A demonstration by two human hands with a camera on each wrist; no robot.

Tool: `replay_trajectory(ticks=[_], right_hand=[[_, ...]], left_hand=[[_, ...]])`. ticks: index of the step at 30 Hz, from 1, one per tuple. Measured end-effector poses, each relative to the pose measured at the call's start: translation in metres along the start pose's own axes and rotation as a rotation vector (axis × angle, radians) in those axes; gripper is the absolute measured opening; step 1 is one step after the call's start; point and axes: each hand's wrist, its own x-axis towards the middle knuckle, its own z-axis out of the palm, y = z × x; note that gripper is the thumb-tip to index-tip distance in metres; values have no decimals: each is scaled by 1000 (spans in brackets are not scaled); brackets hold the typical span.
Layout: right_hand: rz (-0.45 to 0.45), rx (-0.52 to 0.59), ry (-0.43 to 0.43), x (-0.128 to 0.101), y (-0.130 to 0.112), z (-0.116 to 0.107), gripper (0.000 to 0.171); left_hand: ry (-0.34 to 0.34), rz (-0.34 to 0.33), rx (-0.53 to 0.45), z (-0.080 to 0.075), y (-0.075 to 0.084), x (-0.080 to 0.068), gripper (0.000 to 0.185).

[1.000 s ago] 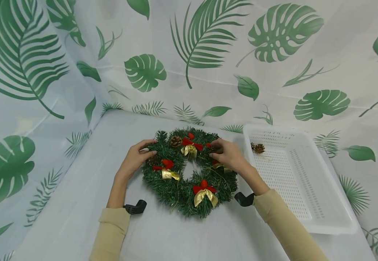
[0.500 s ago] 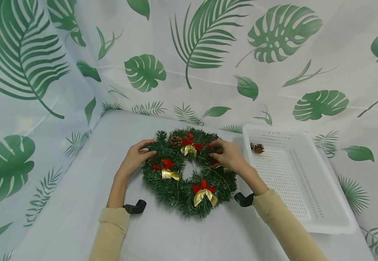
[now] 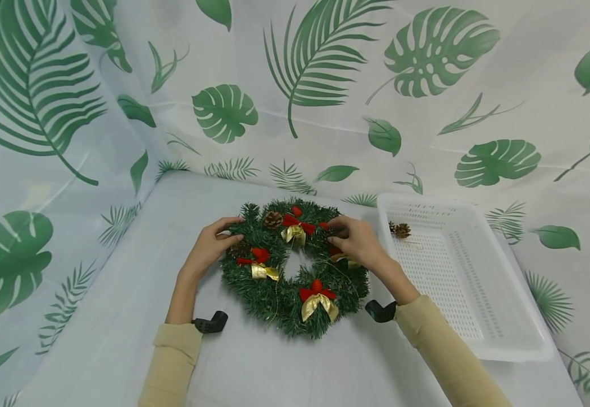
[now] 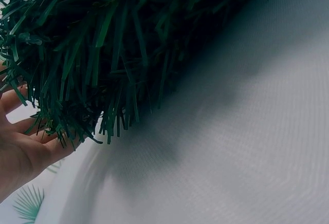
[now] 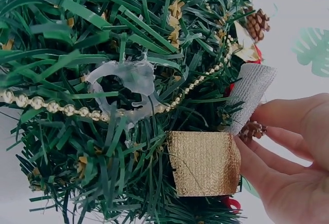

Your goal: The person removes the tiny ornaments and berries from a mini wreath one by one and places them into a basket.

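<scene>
A green wreath (image 3: 280, 294) with red and gold bows and a pine cone (image 3: 273, 219) lies flat on the white table. My left hand (image 3: 235, 229) grips its left edge; in the left wrist view the fingers (image 4: 23, 149) curl under the needles (image 4: 103, 54). On the upper right of the wreath, my right hand (image 3: 333, 232) pinches a small pine cone (image 5: 251, 130) among the needles, just above a gold ribbon (image 5: 204, 163). A gold bead string (image 5: 56, 107) and a blob of clear glue (image 5: 123, 79) show beside it.
A white perforated basket (image 3: 503, 316) stands to the right of the wreath, and a loose pine cone (image 3: 403, 229) lies in its far left corner. A leaf-print sheet (image 3: 325, 85) hangs behind and to the left of the table. Bare tabletop (image 3: 137, 271) lies left of the wreath.
</scene>
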Motion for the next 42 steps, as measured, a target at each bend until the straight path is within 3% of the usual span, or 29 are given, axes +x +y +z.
replay_trajectory(ticks=[23, 42], right_hand=[[-36, 22, 44, -2, 1, 2, 28], [-30, 39, 59, -5, -3, -11, 28]], left_hand=[[2, 0, -1, -1, -1, -2, 48], [3, 7, 17, 0, 1, -1, 48]])
